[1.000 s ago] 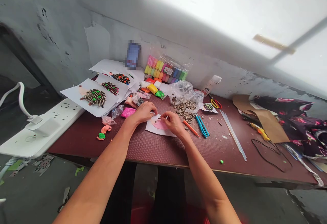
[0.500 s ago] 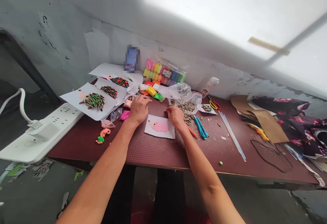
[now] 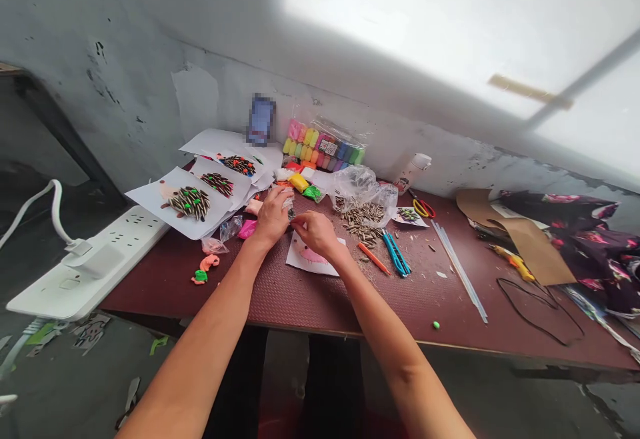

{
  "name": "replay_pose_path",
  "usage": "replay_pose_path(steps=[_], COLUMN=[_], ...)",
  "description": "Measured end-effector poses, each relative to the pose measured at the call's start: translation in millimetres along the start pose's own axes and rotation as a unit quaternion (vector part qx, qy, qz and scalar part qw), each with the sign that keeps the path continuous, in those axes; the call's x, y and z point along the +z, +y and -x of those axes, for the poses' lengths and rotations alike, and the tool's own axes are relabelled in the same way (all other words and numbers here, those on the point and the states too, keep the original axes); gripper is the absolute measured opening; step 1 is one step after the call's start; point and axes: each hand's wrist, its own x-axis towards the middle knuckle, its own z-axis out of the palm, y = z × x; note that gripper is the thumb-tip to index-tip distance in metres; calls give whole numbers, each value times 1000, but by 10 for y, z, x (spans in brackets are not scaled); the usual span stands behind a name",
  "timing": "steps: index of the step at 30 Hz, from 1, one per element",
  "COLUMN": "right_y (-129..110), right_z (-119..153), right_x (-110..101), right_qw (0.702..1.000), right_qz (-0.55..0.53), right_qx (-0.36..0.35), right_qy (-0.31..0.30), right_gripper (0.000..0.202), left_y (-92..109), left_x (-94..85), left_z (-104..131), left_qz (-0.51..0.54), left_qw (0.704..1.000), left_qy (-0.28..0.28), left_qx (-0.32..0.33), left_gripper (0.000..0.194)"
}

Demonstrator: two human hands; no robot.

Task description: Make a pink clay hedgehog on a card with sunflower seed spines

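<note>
A white card (image 3: 323,265) with a pink clay shape lies on the dark red table, partly covered by my right hand. My left hand (image 3: 273,215) is closed around a small bag or packet of dark and whitish stuff, just left of the card's top edge. The fingertips of my right hand (image 3: 315,232) are pinched together and meet the left hand's fingers; what they hold is too small to make out. Striped seeds (image 3: 363,219) lie loose and in a clear plastic bag (image 3: 357,185) to the right.
At the left are sheets with seed hedgehogs (image 3: 193,203) and a power strip (image 3: 90,265). Clay packs (image 3: 325,147) and a phone (image 3: 261,120) stand by the wall. An orange tool (image 3: 374,259), blue cutter (image 3: 396,253), scissors (image 3: 423,207) and glue sticks (image 3: 459,271) lie right.
My right hand has moved left from beside the seeds to meet my left hand, now covering part of the card. A whitish item now shows at my left hand. The view has shifted slightly.
</note>
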Motion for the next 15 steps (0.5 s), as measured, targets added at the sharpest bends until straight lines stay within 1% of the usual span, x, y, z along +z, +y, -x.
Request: replay_pose_path(steps=[2, 4, 7, 9, 10, 11, 13, 14, 15], right_y=[-59, -79, -52, -16, 2, 21, 57, 76, 95], right_z=[-24, -58, -160, -286, -366, -455, -638, -723, -799], right_x=[19, 32, 41, 34, 28, 22, 17, 22, 32], right_qw=[999, 999, 998, 996, 994, 993, 989, 985, 983], right_qz=[19, 45, 53, 34, 27, 16, -25, -51, -59], right_qx=[-23, -22, 9, 49, 73, 93, 138, 163, 173], right_qy=[-11, -6, 25, 63, 75, 72, 37, 23, 21], right_gripper=[24, 28, 32, 32, 33, 32, 28, 25, 23], left_y=[-1, -11, -20, -1, 18, 43, 99, 123, 142], left_x=[-14, -40, -78, -90, -90, -86, -69, -57, -46], left_z=[-28, -45, -54, -49, -43, -34, -9, 5, 18], left_qz=[30, 40, 38, 35, 33, 32, 34, 28, 14], left_qw=[999, 997, 990, 990, 992, 996, 999, 997, 995], left_qy=[30, 69, 115, 113, 98, 66, -32, -72, -95], left_qx=[-2, -23, -69, -80, -77, -60, -10, 0, -4], left_gripper=[50, 48, 44, 40, 36, 32, 25, 26, 28])
